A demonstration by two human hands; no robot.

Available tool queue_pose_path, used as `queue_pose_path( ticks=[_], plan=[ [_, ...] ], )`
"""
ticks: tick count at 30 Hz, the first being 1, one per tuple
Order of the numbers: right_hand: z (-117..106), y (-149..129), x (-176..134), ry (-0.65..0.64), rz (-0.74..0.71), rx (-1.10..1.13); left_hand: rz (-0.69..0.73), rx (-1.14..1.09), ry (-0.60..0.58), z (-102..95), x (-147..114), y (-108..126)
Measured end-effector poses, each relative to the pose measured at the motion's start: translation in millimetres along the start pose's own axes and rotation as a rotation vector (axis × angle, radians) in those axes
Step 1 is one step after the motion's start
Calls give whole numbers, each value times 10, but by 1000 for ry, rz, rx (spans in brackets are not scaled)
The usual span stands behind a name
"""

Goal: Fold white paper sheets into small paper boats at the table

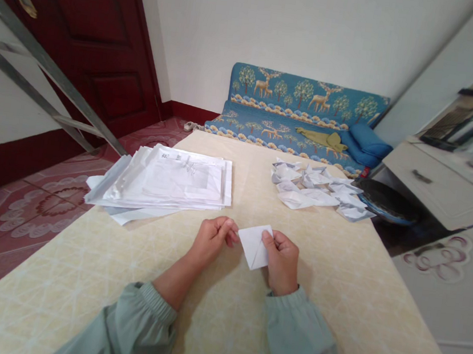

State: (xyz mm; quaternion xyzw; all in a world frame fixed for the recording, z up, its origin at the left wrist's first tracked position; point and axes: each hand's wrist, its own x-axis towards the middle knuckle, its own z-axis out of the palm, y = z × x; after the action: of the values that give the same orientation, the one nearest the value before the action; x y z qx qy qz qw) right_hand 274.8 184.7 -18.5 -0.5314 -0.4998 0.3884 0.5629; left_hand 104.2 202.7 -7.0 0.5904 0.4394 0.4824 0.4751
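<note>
My right hand [283, 263] grips a small folded piece of white paper [253, 243] by its right side, with the thumb pressed on top. The paper is roughly square, tilted onto a corner, and shows a crease near its lower point. My left hand [215, 236] is closed just left of the paper, thumb against the curled fingers. Its fingertips come right up to the paper's left corner; whether anything is pinched between them is hidden. Both hands are above the table [218, 324], near its middle.
A stack of paper sheets and plastic sleeves [180, 178] lies at the table's far left. Several folded paper pieces [317, 188] sit at the far right. Beyond are a blue patterned sofa [281, 128], a metal ladder [47, 65] and a white cabinet [447, 180].
</note>
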Motion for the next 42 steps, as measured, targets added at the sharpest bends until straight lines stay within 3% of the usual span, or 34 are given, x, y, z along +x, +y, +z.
queue_pose_path(
  ticks=[3, 9, 16, 24, 28, 32, 35, 39, 42],
  plan=[
    [-4, 13, 7, 72, -4, 61, 80, 54, 71, -14, 12, -13],
    [95, -30, -4, 234, 44, 248, -12, -11, -192, 56, 1, -36],
    [156, -52, -38, 69, 0, 285, -7, -215, -180, 45, 26, 7],
    [161, -95, -36, 52, -71, 219, -97, -411, -179, 2, 11, 34],
    [166, -74, -30, 9, -34, 225, -64, -345, -153, 45, 23, 38],
    [188, -76, -30, -76, -29, 219, -64, -204, -18, 76, 41, -1],
    [183, -96, -21, -100, -76, 107, 65, -3, 70, 45, 42, -16],
    [137, -168, -19, 66, -346, -242, 474, 378, 136, -48, 26, 21],
    [100, -209, -21, 67, -504, -330, 699, 584, 121, -98, 21, 40]
  ],
)
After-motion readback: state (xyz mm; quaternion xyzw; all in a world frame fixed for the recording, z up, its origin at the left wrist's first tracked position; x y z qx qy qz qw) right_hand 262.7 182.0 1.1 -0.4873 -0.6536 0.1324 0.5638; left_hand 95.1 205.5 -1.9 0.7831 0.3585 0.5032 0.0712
